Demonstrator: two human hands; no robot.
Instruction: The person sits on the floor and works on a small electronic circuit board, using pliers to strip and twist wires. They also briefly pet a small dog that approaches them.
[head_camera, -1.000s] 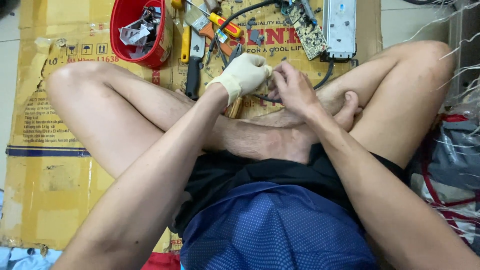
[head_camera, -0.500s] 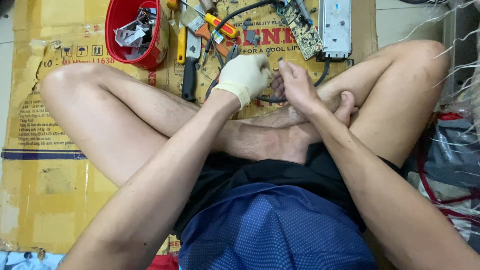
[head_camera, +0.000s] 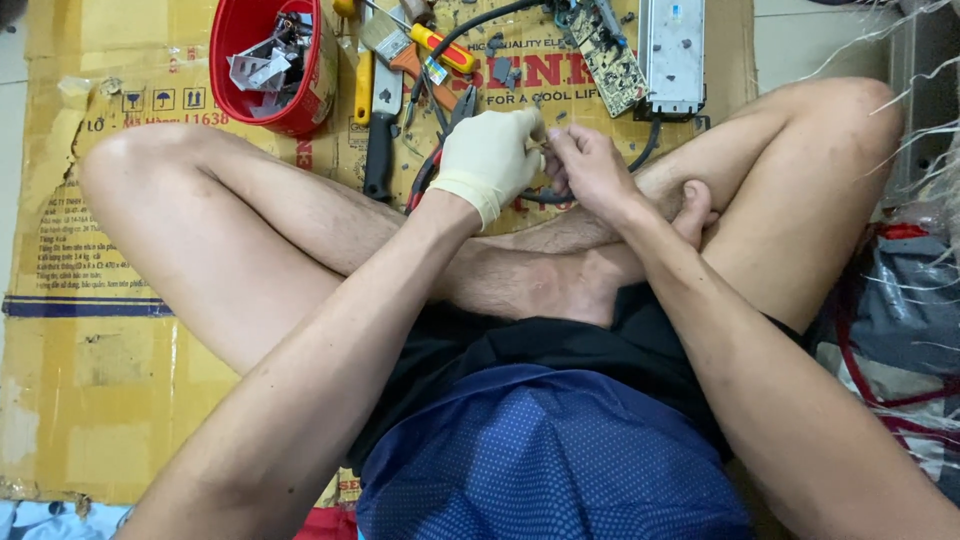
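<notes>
I sit cross-legged on flattened cardboard (head_camera: 90, 380). My left hand (head_camera: 490, 160), in a pale latex glove, and my bare right hand (head_camera: 590, 170) meet above my crossed shins. Both pinch a small part at the end of a black cable (head_camera: 545, 197) that curves under them; the part itself is too small to make out. Red-handled pliers (head_camera: 428, 172) lie just under the left hand.
A red tub (head_camera: 305, 90) of scrap bits stands at the back left. Beside it lie a yellow-handled tool (head_camera: 363, 80), a black-handled knife (head_camera: 380, 150) and a screwdriver (head_camera: 440, 45). A green circuit board (head_camera: 610, 60) and metal case (head_camera: 672, 55) lie behind. Cloth and wires pile at right.
Both hands have stayed together on the cable end, shifting slightly; the fingers have adjusted their pinch. The view has moved a little.
</notes>
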